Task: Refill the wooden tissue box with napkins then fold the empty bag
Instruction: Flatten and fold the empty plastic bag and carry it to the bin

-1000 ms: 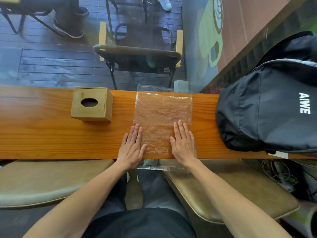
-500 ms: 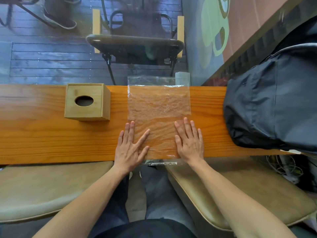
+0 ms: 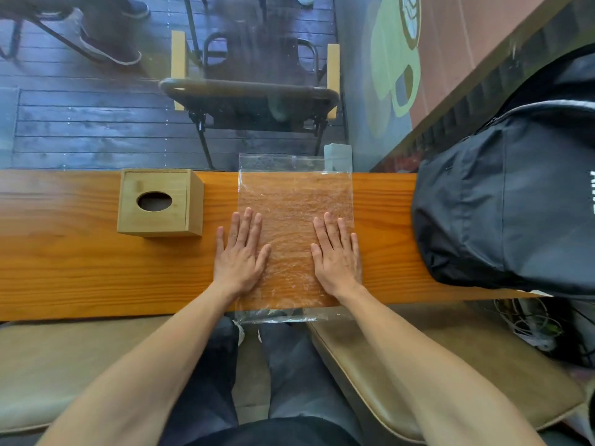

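Fingers [image 3: 246,225] were spread flat, holding nothing, just pressing down on the clear crinkly plastic bag [image 3: 294,204] lying across the orange wooden counter [image 3: 80,268]. Left hand [image 3: 240,257] and right hand [image 3: 338,255] sat on its side edges, forearms angled in. Squeeze the air out first, then crease. The square wooden tissue box [image 3: 157,202] stood just left; probably refilled, couldn't tell.

One wooden tissue box [image 3: 157,202]; one clear plastic bag [image 3: 294,207]; one black backpack [image 3: 512,201]; two flat hands, left hand [image 3: 240,257] and right hand [image 3: 338,255]; one table [image 3: 80,268]; one chair [image 3: 251,94] beyond it.
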